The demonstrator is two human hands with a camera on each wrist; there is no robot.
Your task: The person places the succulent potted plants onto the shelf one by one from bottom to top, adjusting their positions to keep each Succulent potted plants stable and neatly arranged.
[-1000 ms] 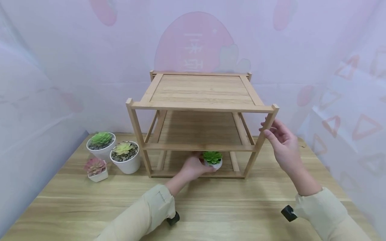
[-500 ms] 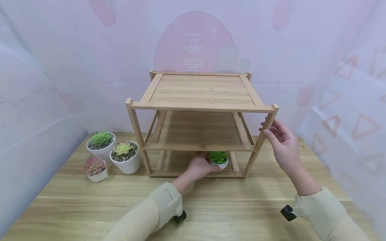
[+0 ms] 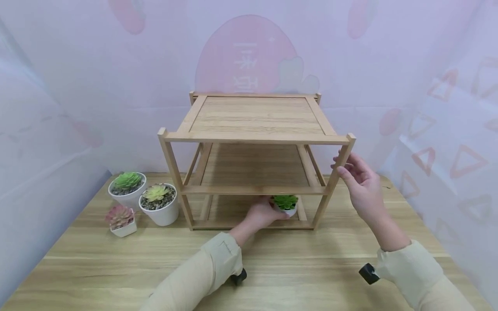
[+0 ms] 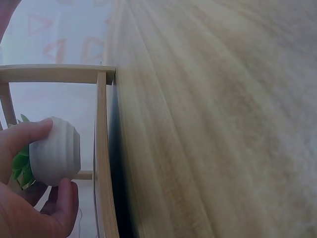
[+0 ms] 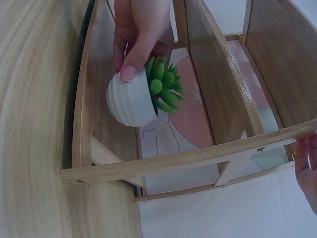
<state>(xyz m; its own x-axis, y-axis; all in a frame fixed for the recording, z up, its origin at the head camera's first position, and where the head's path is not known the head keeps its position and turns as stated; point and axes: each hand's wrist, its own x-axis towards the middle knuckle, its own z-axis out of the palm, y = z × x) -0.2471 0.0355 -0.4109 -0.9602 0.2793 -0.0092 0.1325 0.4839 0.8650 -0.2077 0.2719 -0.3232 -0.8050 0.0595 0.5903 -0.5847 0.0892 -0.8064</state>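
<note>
My left hand point(image 3: 261, 214) reaches into the bottom level of a three-tier wooden shelf rack point(image 3: 256, 137). Its thumb and fingers pinch a small succulent in a white ribbed pot point(image 5: 130, 101), with green leaves point(image 3: 285, 201). A narrow gap shows between the pot point(image 4: 58, 153) and the lowest board point(image 5: 106, 89), near the rack's right end. My right hand point(image 3: 365, 185) grips the rack's front right post, thumb in front and fingertips behind it. Only part of that right hand point(image 5: 308, 171) appears in the right wrist view.
Left of the rack, three more potted succulents stand on the wooden table point(image 3: 249, 268): a green one point(image 3: 128, 190), a yellow-green one point(image 3: 160, 205) and a pink one point(image 3: 121, 221). A patterned pale curtain point(image 3: 155, 65) hangs behind.
My left hand has slid the succulent pot rightward along the bottom level, staying in its pinch. The right hand keeps its hold on the post. The head view has shifted slightly.
</note>
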